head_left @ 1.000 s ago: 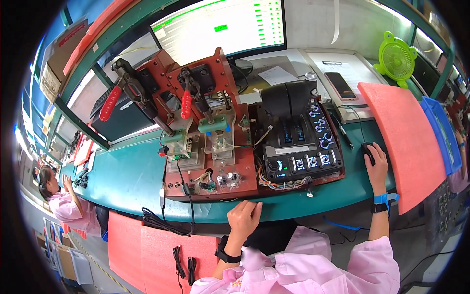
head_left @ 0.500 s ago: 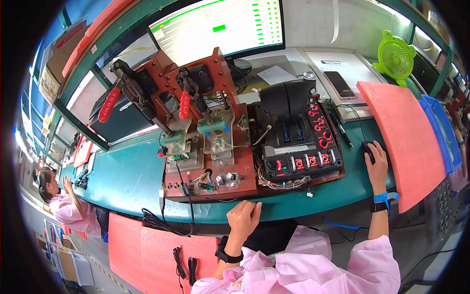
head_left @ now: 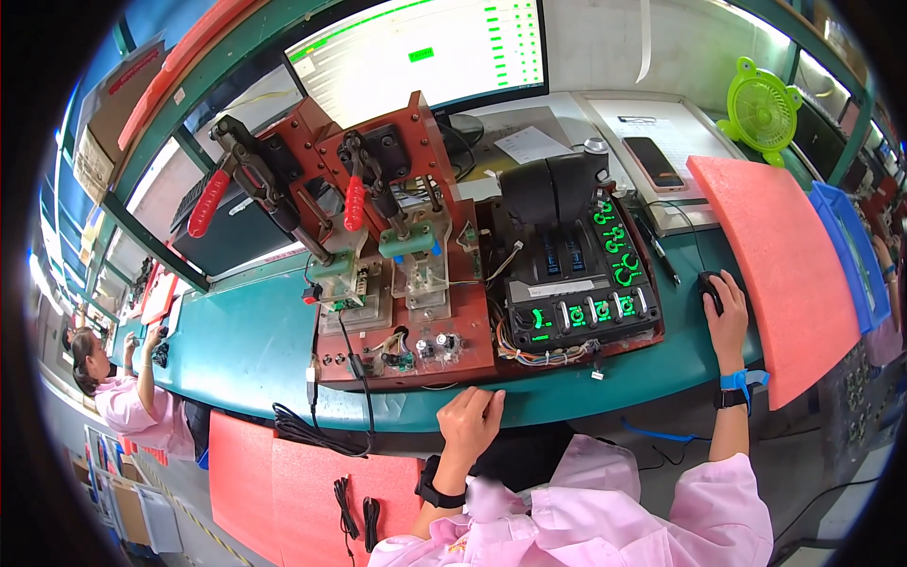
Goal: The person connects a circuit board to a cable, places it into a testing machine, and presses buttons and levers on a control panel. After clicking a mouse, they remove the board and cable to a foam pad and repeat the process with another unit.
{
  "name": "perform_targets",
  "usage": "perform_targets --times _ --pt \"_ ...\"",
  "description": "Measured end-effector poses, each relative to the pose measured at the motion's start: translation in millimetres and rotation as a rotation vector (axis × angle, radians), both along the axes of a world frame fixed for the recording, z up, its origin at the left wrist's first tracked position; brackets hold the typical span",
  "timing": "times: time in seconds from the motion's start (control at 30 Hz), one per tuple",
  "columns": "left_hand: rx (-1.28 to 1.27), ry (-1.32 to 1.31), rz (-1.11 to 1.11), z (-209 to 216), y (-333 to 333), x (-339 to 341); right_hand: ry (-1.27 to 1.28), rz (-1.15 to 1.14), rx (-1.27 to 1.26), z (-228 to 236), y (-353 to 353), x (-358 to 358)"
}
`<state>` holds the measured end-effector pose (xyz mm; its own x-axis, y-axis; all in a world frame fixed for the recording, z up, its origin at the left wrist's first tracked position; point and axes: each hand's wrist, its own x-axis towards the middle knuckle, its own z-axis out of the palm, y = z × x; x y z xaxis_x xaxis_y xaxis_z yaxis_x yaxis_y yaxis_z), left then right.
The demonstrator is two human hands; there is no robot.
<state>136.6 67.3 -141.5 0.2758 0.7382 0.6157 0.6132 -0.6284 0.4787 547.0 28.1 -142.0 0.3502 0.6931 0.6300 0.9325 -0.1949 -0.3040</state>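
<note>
On the green surface [head_left: 406, 408], the black mouse [head_left: 710, 292] is clasped by the right hand [head_left: 729, 319], while the left hand [head_left: 470, 420] is held curled closed at the front edge, nothing visible in it. Farther in, the lit control panel [head_left: 578, 289] is fringed by coloured wires [head_left: 551, 356], which could be snagged and pulled loose if the left hand were swept across.
</note>
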Motion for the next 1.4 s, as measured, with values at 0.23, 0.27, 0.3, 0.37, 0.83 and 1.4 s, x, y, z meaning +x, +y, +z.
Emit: perform_targets --times 0.23,0.27,0.3,0.37,0.83,1.4 --pt "0.005 0.002 0.0 -0.1 0.2 0.2 -0.002 -0.011 0.001 -0.8 0.1 0.9" --pt "0.003 0.0 -0.001 -0.1 0.2 0.3 -0.001 -0.017 -0.006 -0.8 0.1 1.0" --pt "0.004 -0.002 -0.001 -0.1 0.2 0.3 -0.005 -0.011 -0.003 -0.8 0.1 1.1" --pt "-0.002 -0.007 0.001 0.0 0.0 0.6 -0.003 -0.018 -0.013 -0.7 0.2 1.3" --pt "0.005 0.001 -0.007 -1.7 1.0 -0.6 -0.026 -0.03 0.003 -3.0 1.1 2.9" --pt "-0.069 -0.061 -0.015 15.8 -5.3 -4.0 -0.019 -0.01 0.025 -2.5 -0.4 3.0"
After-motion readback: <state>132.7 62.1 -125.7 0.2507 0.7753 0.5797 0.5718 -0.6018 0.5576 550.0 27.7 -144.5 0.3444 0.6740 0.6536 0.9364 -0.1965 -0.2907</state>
